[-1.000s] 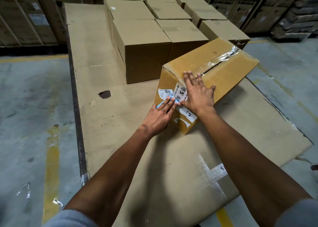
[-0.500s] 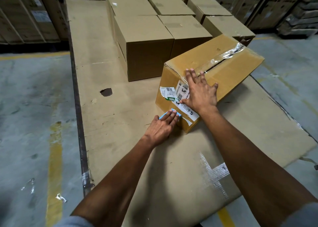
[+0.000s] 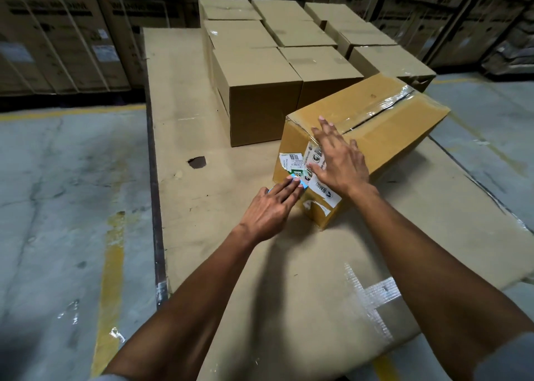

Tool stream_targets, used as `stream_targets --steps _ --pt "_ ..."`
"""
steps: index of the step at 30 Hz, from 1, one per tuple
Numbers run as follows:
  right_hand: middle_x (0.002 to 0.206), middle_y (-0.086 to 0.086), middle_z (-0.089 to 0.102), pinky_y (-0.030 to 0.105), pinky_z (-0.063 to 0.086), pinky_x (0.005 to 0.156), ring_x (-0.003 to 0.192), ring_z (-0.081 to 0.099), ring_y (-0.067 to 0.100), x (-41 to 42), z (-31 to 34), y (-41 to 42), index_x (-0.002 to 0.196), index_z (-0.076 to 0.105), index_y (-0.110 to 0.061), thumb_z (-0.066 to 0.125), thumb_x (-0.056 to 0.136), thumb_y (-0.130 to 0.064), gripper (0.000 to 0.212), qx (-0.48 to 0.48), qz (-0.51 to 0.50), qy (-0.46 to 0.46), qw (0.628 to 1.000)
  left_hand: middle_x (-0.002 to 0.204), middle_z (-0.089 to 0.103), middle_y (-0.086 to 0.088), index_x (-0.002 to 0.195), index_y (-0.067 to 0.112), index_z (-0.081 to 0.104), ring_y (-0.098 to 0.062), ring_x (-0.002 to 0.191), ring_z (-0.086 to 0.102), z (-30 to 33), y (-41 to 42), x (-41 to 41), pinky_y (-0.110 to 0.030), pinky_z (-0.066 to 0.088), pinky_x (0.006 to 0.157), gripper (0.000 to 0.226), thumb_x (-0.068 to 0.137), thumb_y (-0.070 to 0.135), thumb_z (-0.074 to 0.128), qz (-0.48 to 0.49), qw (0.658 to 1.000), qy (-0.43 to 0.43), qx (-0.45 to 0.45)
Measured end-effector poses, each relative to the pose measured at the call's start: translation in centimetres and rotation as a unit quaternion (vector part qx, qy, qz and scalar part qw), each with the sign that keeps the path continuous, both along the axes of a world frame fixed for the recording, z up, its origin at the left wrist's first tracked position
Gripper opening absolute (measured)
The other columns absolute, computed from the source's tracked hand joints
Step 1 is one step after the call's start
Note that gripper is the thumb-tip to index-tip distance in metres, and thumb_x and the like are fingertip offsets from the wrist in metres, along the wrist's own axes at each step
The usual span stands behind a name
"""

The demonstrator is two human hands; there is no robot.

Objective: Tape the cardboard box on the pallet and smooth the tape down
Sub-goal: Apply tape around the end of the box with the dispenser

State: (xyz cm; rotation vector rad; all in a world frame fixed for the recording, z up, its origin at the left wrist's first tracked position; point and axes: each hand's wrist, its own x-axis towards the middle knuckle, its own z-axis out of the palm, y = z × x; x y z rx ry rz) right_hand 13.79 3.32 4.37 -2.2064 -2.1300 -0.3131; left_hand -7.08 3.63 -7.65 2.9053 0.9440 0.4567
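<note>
The cardboard box (image 3: pixel 372 126) has both hands flat on its near end (right hand (image 3: pixel 338 161) higher, left hand (image 3: pixel 271 207) lower), fingers extended, gripping nothing.

I am in a warehouse. At twelve o'clock, brown shipping cartons (image 3: pixel 289 62) sit packed in tight rows on a pallet covered with flat cardboard sheeting (image 3: pixel 185 114). Behind them, from ten to two o'clock, tall appliance cartons (image 3: pixel 57 34) printed with a brand logo stand strapped and stacked against each other like a wall. The floor (image 3: pixel 57 192) at nine o'clock is bare grey concrete, scuffed and cracked, with worn yellow lane lines (image 3: pixel 111 253) painted on it; more of the same concrete shows at three o'clock. Scraps of clear packing tape (image 3: pixel 375 297) are stuck to the sheeting at five o'clock.
</note>
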Motion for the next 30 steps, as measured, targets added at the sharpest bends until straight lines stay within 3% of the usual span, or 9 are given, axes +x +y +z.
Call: stream_targets --steps 3,6,8,10,13,18,23,27,30 --pt "0.176 0.003 0.021 0.063 0.032 0.124 0.159 0.03 0.025 0.2 -0.2 -0.9 0.164 0.027 -0.027 0.071 0.096 -0.039 0.082 0.031 0.076 0.068 0.994 0.172 0.037 -0.009 0.165 0.012 0.038 -0.027 0.159 0.036 1.7 -0.2 -1.3 -0.04 0.049 0.082 0.068 0.101 0.01 0.061 0.01 1.0 -0.02 0.018" --pt "0.154 0.009 0.054 0.054 0.059 0.102 0.135 0.058 0.028 -0.4 0.6 -1.5 0.16 0.03 -0.043 0.085 0.086 -0.031 0.093 -0.024 0.078 0.218 0.972 0.172 0.036 -0.01 0.166 0.013 0.035 -0.028 0.159 0.035 3.8 -0.4 -2.7 -0.042 0.053 0.085 0.067 0.104 0.013 0.061 0.019 0.999 -0.038 0.034" --pt "0.158 0.005 0.051 0.056 0.054 0.108 0.143 0.05 0.028 -0.6 1.7 -1.5 0.157 0.028 -0.052 0.091 0.079 -0.032 0.103 -0.089 0.08 0.283 0.952 0.172 0.037 -0.011 0.165 0.012 0.035 -0.03 0.158 0.037 5.0 -0.5 -3.6 -0.044 0.055 0.089 0.066 0.105 0.016 0.063 0.019 0.998 -0.051 0.04" --pt "0.168 -0.001 0.038 0.055 0.042 0.12 0.155 0.037 0.024 -0.7 2.8 -1.4 0.162 0.025 -0.046 0.093 0.077 -0.028 0.11 -0.161 0.105 0.321 0.927 0.17 0.04 -0.013 0.163 0.011 0.038 -0.032 0.155 0.041 6.1 -0.9 -4.3 -0.046 0.056 0.091 0.065 0.105 0.02 0.065 0.022 0.997 -0.064 0.044" --pt "0.172 -0.002 0.03 0.049 0.034 0.126 0.159 0.029 0.02 -1.3 4.1 -1.1 0.165 0.025 -0.037 0.093 0.079 -0.026 0.11 -0.204 0.139 0.338 0.908 0.168 0.043 -0.015 0.161 0.009 0.04 -0.034 0.15 0.045 7.1 -1.3 -5.0 -0.046 0.057 0.092 0.064 0.105 0.022 0.066 0.015 0.996 -0.073 0.057" --pt "0.165 0.0 0.045 0.033 0.051 0.11 0.151 0.041 0.014 -2.2 5.0 -1.0 0.163 0.035 -0.031 0.088 0.083 -0.012 0.098 -0.236 0.168 0.406 0.867 0.167 0.042 -0.016 0.162 0.01 0.038 -0.035 0.148 0.046 7.8 -2.2 -5.1 -0.048 0.056 0.094 0.068 0.103 0.026 0.068 0.004 0.996 -0.067 0.057" --pt "0.135 -0.012 0.062 0.054 0.06 0.1 0.13 0.062 0.02 -2.1 4.9 -1.2 0.151 0.051 -0.036 0.089 0.082 -0.013 0.082 -0.241 0.163 0.407 0.866 0.169 0.038 -0.014 0.161 0.01 0.039 -0.033 0.15 0.042 7.5 -2.5 -5.3 -0.049 0.055 0.096 0.063 0.105 0.028 0.062 -0.006 0.997 -0.055 0.046" --pt "0.138 -0.006 0.06 0.053 0.061 0.099 0.125 0.064 0.021 -2.1 4.8 -1.1 0.152 0.051 -0.032 0.087 0.085 -0.015 0.078 -0.241 0.168 0.409 0.864 0.17 0.037 -0.013 0.161 0.01 0.038 -0.033 0.151 0.041 7.6 -2.5 -5.5 -0.049 0.054 0.097 0.062 0.105 0.029 0.059 -0.003 0.997 -0.063 0.037" --pt "0.144 0.001 0.06 0.046 0.057 0.108 0.134 0.059 0.02 -2.5 4.9 -0.9 0.153 0.05 -0.025 0.084 0.088 -0.017 0.075 -0.228 0.169 0.421 0.861 0.168 0.039 -0.014 0.16 0.009 0.037 -0.034 0.15 0.044 7.9 -2.4 -5.5 -0.05 0.054 0.103 0.065 0.103 0.031 0.062 0.003 0.996 -0.086 0.011"
